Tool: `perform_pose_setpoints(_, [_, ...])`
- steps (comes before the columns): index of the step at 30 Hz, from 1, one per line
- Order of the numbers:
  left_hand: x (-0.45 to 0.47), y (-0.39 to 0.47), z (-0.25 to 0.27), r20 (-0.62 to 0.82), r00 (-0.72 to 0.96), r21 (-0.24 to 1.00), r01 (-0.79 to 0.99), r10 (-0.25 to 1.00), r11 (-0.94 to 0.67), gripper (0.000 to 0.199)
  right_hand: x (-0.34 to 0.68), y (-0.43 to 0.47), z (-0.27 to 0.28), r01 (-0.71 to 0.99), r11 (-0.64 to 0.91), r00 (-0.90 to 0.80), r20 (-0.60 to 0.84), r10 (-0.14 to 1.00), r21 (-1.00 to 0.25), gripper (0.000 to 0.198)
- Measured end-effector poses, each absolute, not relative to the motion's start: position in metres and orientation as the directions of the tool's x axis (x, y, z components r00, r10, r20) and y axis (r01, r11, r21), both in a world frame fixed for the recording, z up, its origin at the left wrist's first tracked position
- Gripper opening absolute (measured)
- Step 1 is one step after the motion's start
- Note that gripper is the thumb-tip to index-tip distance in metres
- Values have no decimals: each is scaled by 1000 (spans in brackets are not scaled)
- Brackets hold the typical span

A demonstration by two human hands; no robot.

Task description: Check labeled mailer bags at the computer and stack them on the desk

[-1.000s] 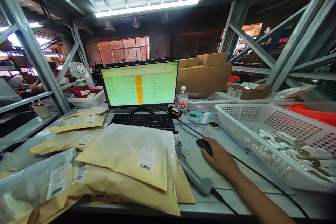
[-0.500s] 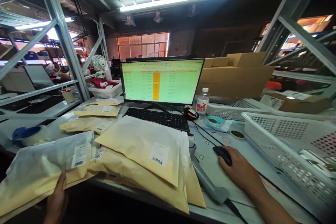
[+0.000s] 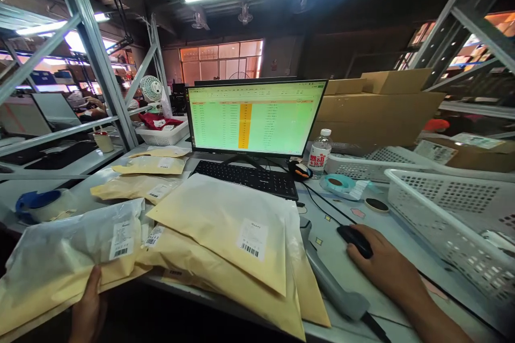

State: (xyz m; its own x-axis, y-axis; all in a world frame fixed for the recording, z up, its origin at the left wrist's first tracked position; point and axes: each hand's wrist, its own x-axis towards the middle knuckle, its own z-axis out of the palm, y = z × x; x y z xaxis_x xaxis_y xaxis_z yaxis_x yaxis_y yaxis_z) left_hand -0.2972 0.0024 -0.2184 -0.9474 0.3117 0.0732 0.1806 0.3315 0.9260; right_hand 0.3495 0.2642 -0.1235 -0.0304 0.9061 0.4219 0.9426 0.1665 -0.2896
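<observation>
At the lower left, my left hand [image 3: 89, 303] grips the front edge of a yellowish poly mailer bag [image 3: 68, 257] with a barcode label; the thumb lies on top and the other fingers are hidden beneath. My right hand [image 3: 384, 260] is closed over a black computer mouse [image 3: 354, 241] on the table. Between the hands lies a stack of similar mailer bags [image 3: 225, 225], the top one bearing a white barcode label [image 3: 252, 238]. A grey barcode scanner [image 3: 333, 278] rests between that stack and my right hand. Behind them stand a black keyboard [image 3: 257, 179] and a monitor [image 3: 257, 118] showing a spreadsheet.
White plastic baskets [image 3: 446, 225] line the right side. A water bottle [image 3: 319, 154], a roll of light-blue tape [image 3: 338, 183] and cardboard boxes [image 3: 370, 118] are behind the mouse. More flat mailers [image 3: 148, 165] lie at the back left, near a blue tape roll [image 3: 38, 203].
The view has shifted slightly, so the monitor, mouse and baskets appear farther right. My left hand keeps its hold on the mailer bag and my right hand stays on the mouse.
</observation>
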Motion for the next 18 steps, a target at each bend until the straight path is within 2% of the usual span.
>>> perform_pose_setpoints(5, [-302, -3, -226, 78, -944, 879, 217, 320, 425, 70, 350, 262, -119, 942, 153, -12, 427, 904, -298, 60])
perform_pose_setpoints(10, [-321, -6, -232, -9, -967, 814, 141, 255, 563, 81, 355, 267, -125, 946, 133, 0, 414, 910, -294, 62])
perform_pose_setpoints(14, [-316, -10, -239, 99, -946, 750, 275, 309, 602, 88, 355, 268, -125, 946, 147, -20, 400, 916, -290, 63])
perform_pose_setpoints(16, [-308, -11, -241, 163, -934, 754, 325, 318, 571, 86, 354, 267, -123, 947, 130, -9, 382, 924, -293, 64])
perform_pose_setpoints(18, [-301, -11, -243, 156, -941, 784, 303, 301, 541, 82, 352, 265, -121, 947, 120, -3, 364, 931, -298, 65])
